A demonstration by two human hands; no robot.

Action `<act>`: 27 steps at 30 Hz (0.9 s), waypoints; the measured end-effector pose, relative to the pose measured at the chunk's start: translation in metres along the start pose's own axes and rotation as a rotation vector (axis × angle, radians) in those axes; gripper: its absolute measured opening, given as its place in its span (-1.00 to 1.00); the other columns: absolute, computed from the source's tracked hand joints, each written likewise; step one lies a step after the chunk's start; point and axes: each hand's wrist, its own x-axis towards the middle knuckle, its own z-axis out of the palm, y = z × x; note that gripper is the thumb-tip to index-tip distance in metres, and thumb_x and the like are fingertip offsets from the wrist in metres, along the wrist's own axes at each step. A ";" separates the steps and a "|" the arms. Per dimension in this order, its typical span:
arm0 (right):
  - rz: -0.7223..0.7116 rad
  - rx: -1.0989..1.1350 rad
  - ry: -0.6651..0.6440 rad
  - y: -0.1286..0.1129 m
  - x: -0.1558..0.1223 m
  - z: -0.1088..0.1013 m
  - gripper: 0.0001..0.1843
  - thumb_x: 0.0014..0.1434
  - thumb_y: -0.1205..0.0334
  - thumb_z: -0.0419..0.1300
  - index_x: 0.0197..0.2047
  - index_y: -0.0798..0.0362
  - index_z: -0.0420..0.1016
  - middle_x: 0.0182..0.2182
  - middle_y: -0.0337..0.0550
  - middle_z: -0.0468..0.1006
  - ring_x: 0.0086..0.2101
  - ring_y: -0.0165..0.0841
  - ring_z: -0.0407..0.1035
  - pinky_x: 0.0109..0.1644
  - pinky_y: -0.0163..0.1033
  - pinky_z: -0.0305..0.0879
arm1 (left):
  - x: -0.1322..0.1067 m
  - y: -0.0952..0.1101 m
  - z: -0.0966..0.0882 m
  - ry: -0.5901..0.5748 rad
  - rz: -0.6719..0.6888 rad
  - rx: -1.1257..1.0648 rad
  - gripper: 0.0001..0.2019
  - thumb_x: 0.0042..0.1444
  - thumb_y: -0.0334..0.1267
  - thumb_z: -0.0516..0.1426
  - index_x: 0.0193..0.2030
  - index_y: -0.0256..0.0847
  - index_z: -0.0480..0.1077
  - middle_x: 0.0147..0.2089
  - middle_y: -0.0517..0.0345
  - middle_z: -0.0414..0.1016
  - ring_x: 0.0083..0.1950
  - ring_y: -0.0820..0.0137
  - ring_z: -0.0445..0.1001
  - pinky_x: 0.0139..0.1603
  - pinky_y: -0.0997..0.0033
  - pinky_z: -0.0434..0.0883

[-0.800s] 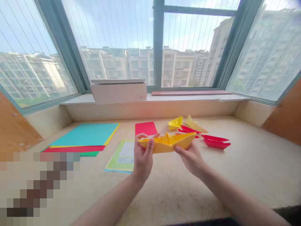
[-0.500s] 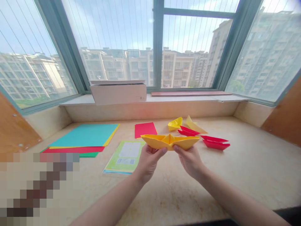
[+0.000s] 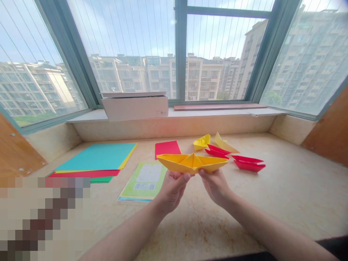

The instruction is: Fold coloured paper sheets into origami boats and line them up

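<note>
A folded yellow-orange paper boat (image 3: 176, 163) is held up above the stone counter, its pointed peak in the middle and its two ends spread wide. My left hand (image 3: 174, 188) grips its underside left of centre, thumb in front and fingers behind. Just right of centre, my right hand (image 3: 216, 185) pinches the bottom edge the same way. Behind the boat lie a red paper boat (image 3: 217, 151), a yellow paper boat (image 3: 202, 143) and a pale yellow folded paper piece (image 3: 225, 144). Another red paper boat (image 3: 248, 164) lies to the right.
A stack of coloured paper (image 3: 95, 156) lies at the left, with a red sheet (image 3: 167, 148) nearer the middle. A green paper packet (image 3: 146, 174) is beside my left hand. On the window ledge stands a white box (image 3: 134, 108); a blurred patch covers the lower left.
Both hands keep hold of the yellow-orange paper boat. It has shifted slightly left in view, and its opening shows a little wider. The other things lie as before.
</note>
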 end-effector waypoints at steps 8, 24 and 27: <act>0.081 -0.104 -0.065 -0.009 -0.010 0.003 -0.75 0.16 0.12 0.38 -0.06 -0.16 0.63 -0.10 -0.20 0.66 -0.07 -0.22 0.52 0.10 -0.04 0.42 | 0.000 -0.004 -0.009 0.101 0.077 0.075 -0.70 0.04 -0.21 0.36 -0.06 -0.14 0.58 -0.01 0.05 0.63 0.10 0.15 0.52 0.22 0.10 0.37; -0.333 -0.986 0.070 -0.007 -0.001 -0.013 -0.39 0.15 0.04 0.36 0.23 -0.14 0.33 0.23 0.04 0.34 0.14 -0.03 0.33 0.19 0.22 0.29 | 0.006 0.012 -0.011 0.442 -0.024 0.578 -0.64 0.01 -0.05 0.34 -0.20 -0.34 0.57 -0.24 -0.03 0.62 -0.33 0.30 0.55 -0.43 0.42 0.49; -0.393 -1.172 -0.164 -0.008 -0.008 -0.009 -0.47 0.19 0.10 0.32 0.21 -0.09 0.36 0.18 0.07 0.42 0.15 -0.01 0.34 0.18 0.18 0.32 | 0.000 0.009 -0.009 0.320 -0.033 0.729 -0.66 0.03 -0.07 0.33 -0.18 -0.33 0.57 -0.24 -0.07 0.63 -0.27 0.20 0.60 -0.35 0.37 0.52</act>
